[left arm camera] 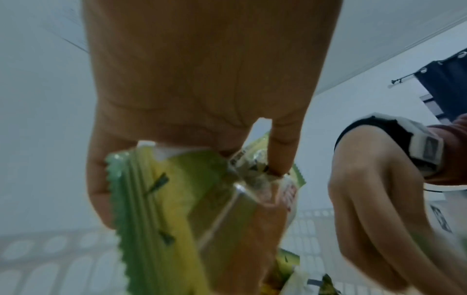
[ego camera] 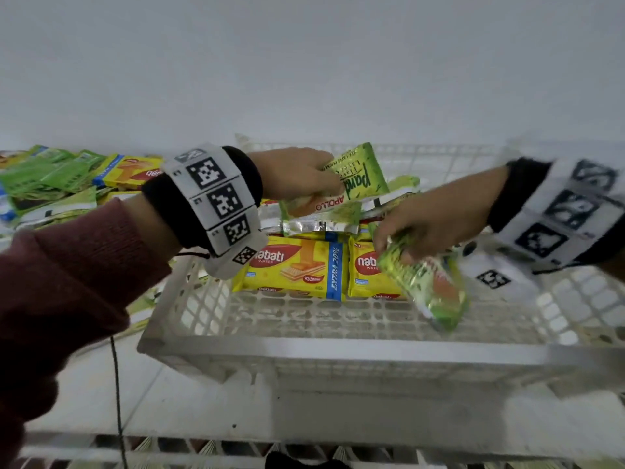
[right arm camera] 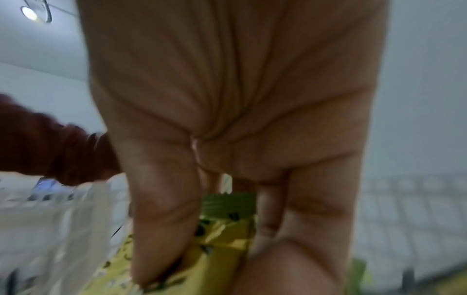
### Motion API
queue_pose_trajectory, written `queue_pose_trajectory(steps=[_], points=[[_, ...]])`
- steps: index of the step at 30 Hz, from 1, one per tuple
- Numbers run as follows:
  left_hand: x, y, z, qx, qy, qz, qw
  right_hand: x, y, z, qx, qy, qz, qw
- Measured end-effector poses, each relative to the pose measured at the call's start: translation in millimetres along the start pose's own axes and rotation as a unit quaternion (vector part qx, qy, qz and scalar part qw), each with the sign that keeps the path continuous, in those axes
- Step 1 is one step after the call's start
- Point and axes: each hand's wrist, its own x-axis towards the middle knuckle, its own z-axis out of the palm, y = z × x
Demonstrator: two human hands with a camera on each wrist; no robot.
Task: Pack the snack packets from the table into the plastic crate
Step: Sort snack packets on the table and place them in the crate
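yellow wafer packets [ego camera: 293, 267] flat in white crate [ego camera: 338, 350]

We see a white plastic crate [ego camera: 338, 353] with matt lattice walls. The yellow wafer packets [ego camera: 294, 269] inside it are glossy film, and the green packet [ego camera: 341, 191] at the far side shines, with a silvery foil edge. On the near left, the maroon sleeve [ego camera: 61, 282] is ribbed knitted cloth.

Maroon sleeve [ego camera: 64, 275], tag-printed wristbands [ego camera: 216, 198]
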Motion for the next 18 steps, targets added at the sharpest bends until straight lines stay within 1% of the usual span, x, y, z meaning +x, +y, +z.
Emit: queue_pose_trajectory(steps=[2, 4, 5, 8, 9, 10, 12, 14, 16, 18], points=[[0, 2, 4, 0.040, -0.013, -0.002, 0.999, 21, -4, 19, -0.031, -0.033, -0.005, 0.999], [-2, 3, 6, 0.059, -0.019, 0.000, 0.998, 35, -8, 32, -0.055, -0.022, -0.031, 0.998], [-2, 2, 7, 0.035, -0.019, 0.003, 0.999, 38, -9, 34, -0.055, -0.010, -0.044, 0.997], [0, -4, 8, -0.086, -0.033, 0.005, 0.996, 35, -7, 31, -0.042, 0.014, -0.062, 0.997], [-1, -5, 9, -0.111, -0.045, 0.001, 0.993, 31, -7, 29, -0.037, 0.022, -0.062, 0.997], [-2, -6, 10, -0.114, -0.050, -0.002, 0.992, 30, -4, 28, -0.034, 0.027, -0.056, 0.997], [-4, -5, 12, -0.087, -0.058, -0.008, 0.994, 28, 0, 32, -0.043, 0.029, -0.026, 0.998], [-3, -4, 15, -0.066, -0.065, -0.011, 0.996, 30, 2, 39, -0.068, 0.010, 0.001, 0.998], [-1, -4, 18, -0.057, -0.049, -0.030, 0.997, 34, 3, 46, -0.096, 0.003, -0.005, 0.995], [1, -5, 20, -0.062, -0.028, -0.051, 0.996, 36, 2, 48, -0.106, 0.018, -0.026, 0.994]])
